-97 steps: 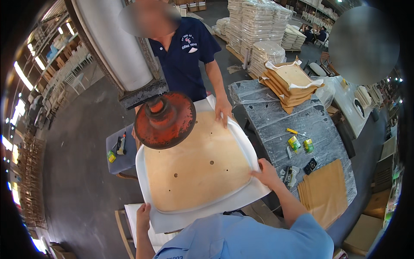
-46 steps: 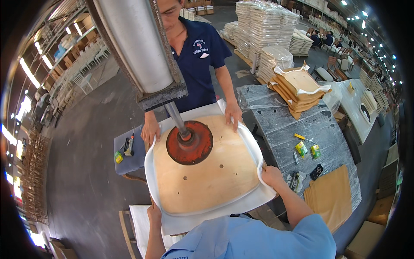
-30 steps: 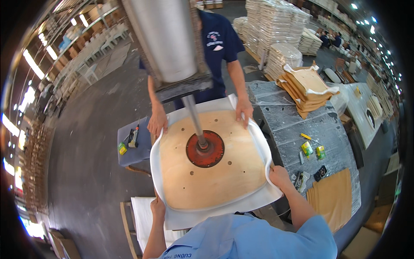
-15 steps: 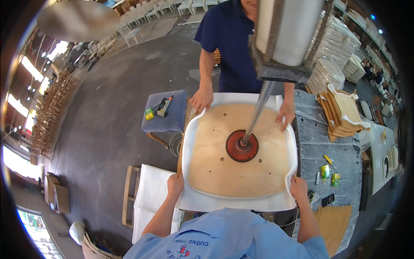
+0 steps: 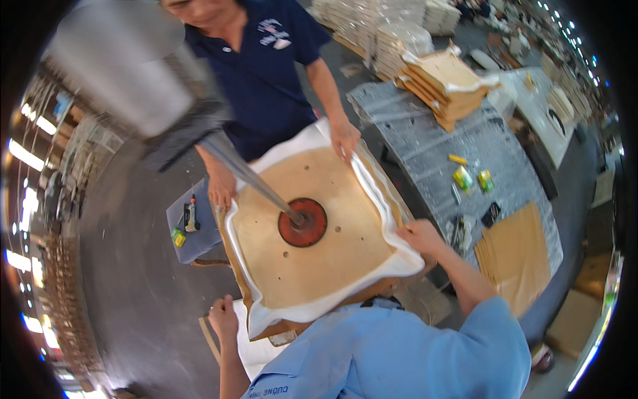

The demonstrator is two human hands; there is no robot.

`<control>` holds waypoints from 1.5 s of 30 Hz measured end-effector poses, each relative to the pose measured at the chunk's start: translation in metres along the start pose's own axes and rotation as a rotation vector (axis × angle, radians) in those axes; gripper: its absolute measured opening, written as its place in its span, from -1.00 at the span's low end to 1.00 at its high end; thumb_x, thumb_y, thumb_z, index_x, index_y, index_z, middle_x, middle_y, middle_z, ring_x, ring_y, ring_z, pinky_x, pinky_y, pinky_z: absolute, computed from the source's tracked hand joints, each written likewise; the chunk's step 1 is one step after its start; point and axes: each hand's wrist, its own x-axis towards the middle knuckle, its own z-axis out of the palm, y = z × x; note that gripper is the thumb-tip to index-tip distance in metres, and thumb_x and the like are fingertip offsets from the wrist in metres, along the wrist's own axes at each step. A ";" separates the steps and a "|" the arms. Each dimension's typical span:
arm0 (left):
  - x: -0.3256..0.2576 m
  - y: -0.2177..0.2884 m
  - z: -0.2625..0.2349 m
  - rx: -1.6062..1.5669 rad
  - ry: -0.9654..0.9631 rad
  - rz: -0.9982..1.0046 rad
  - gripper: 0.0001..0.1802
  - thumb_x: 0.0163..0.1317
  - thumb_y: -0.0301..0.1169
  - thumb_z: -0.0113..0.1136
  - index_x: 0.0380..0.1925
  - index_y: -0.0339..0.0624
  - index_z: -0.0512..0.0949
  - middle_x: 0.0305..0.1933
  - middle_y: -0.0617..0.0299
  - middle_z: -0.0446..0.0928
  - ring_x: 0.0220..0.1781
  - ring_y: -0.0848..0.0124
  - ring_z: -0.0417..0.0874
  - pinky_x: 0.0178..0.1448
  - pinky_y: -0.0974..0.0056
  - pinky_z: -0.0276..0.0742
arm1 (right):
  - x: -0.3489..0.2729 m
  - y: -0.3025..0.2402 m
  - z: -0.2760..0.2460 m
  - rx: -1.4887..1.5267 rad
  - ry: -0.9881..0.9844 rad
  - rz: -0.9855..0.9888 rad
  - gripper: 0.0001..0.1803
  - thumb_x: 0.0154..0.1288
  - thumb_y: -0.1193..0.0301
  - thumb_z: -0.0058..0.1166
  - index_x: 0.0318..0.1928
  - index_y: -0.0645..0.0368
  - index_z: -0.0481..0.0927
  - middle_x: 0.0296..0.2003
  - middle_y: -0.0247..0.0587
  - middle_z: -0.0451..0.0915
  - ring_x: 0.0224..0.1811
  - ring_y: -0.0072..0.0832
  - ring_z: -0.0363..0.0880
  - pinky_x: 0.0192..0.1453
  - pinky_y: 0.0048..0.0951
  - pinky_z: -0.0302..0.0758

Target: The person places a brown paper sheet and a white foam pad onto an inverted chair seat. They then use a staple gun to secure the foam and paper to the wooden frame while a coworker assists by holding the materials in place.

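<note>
The wooden panel lies under the red disc, broad edge facing me, sides slanting away leftward; being nearly square, its long axis I cannot tell. My left hand, half open and visibly empty, is beside the near-left corner. My right hand, fingers bent, touches the right edge of the white padding; grip unclear.

We are seeing dark upside-down lettering on our blue shirt, and white lettering, seemingly too blurred for reading, on the co-worker's navy shirt.
</note>
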 end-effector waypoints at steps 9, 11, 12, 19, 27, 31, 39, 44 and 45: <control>0.048 0.090 0.106 -0.411 -0.150 0.185 -0.68 0.55 -0.29 0.19 0.09 -0.32 0.58 0.07 0.03 0.61 0.16 0.20 0.63 0.21 0.10 0.59 | 0.086 -0.119 -0.017 0.267 0.205 -0.389 -0.62 0.54 0.20 0.13 -0.33 0.27 0.56 -0.41 0.05 0.61 -0.38 -0.02 0.64 -0.26 -0.11 0.52; 0.039 0.117 0.129 -0.070 -0.177 0.418 -0.61 0.52 -0.33 0.17 0.23 -0.30 0.52 0.36 -0.15 0.50 0.46 -0.01 0.46 0.51 -0.10 0.38 | 0.097 -0.113 0.022 0.169 0.081 -0.304 -0.67 0.49 0.22 0.18 -0.31 0.25 0.57 -0.31 0.05 0.65 -0.24 0.00 0.67 -0.14 -0.04 0.56; 0.031 0.111 0.131 -0.019 -0.188 0.465 -0.43 0.46 -0.34 0.17 0.41 -0.30 0.39 0.56 -0.21 0.32 0.61 -0.17 0.25 0.67 -0.19 0.10 | 0.098 -0.115 0.034 0.080 -0.106 -0.195 -0.70 0.45 0.22 0.22 -0.28 0.23 0.59 -0.19 0.05 0.69 -0.13 0.00 0.68 -0.05 -0.02 0.57; 0.003 0.085 0.124 0.212 -0.306 0.647 -0.18 0.42 -0.27 0.13 0.62 -0.28 0.15 0.73 -0.24 0.00 0.74 -0.31 -0.09 0.75 -0.27 -0.23 | 0.052 -0.076 0.089 -0.100 0.224 -0.501 -0.40 0.33 0.18 0.32 0.31 0.08 0.52 0.43 0.21 0.34 0.54 0.17 0.26 0.57 0.09 0.27; -0.004 0.075 0.137 0.240 -0.193 0.727 -0.21 0.50 -0.03 0.01 0.60 -0.24 0.22 0.70 -0.23 0.08 0.74 -0.30 -0.05 0.74 -0.30 -0.22 | 0.053 -0.066 0.090 -0.130 0.188 -0.496 -0.31 0.31 0.08 0.33 0.37 0.07 0.50 0.46 0.17 0.34 0.57 0.11 0.22 0.63 0.10 0.18; -0.004 0.075 0.140 0.204 -0.185 0.682 -0.20 0.46 -0.07 0.08 0.61 -0.19 0.22 0.70 -0.15 0.12 0.74 -0.26 -0.02 0.74 -0.28 -0.18 | 0.051 -0.071 0.092 -0.150 0.182 -0.484 -0.32 0.33 0.08 0.32 0.37 0.05 0.49 0.49 0.12 0.31 0.58 0.08 0.20 0.62 0.11 0.18; 0.012 0.081 0.115 -0.277 -0.204 0.539 -0.60 0.46 -0.46 0.24 0.24 -0.35 0.56 0.34 -0.14 0.57 0.45 -0.03 0.53 0.51 0.00 0.43 | 0.048 -0.084 0.061 0.559 0.200 -0.103 -0.66 0.50 0.26 0.22 0.14 0.19 0.70 0.10 -0.15 0.70 0.14 -0.31 0.67 0.26 -0.24 0.57; -0.051 0.076 0.028 -0.846 -0.685 0.108 -0.75 0.61 -0.37 0.14 0.05 -0.34 0.64 -0.13 0.12 0.76 -0.09 0.42 0.77 -0.03 0.35 0.63 | -0.038 -0.026 -0.047 0.494 0.273 0.137 -0.54 0.47 0.43 0.20 0.33 0.18 0.60 0.05 -0.16 0.76 0.04 -0.42 0.72 0.19 -0.38 0.62; -0.064 0.079 0.022 -0.907 -0.842 0.043 -0.75 0.61 -0.36 0.13 0.04 -0.32 0.65 -0.14 0.13 0.75 -0.10 0.44 0.75 -0.07 0.37 0.62 | -0.055 -0.012 -0.049 0.474 0.226 0.173 -0.51 0.41 0.40 0.24 0.32 0.19 0.61 0.02 -0.14 0.77 0.02 -0.40 0.74 0.15 -0.38 0.64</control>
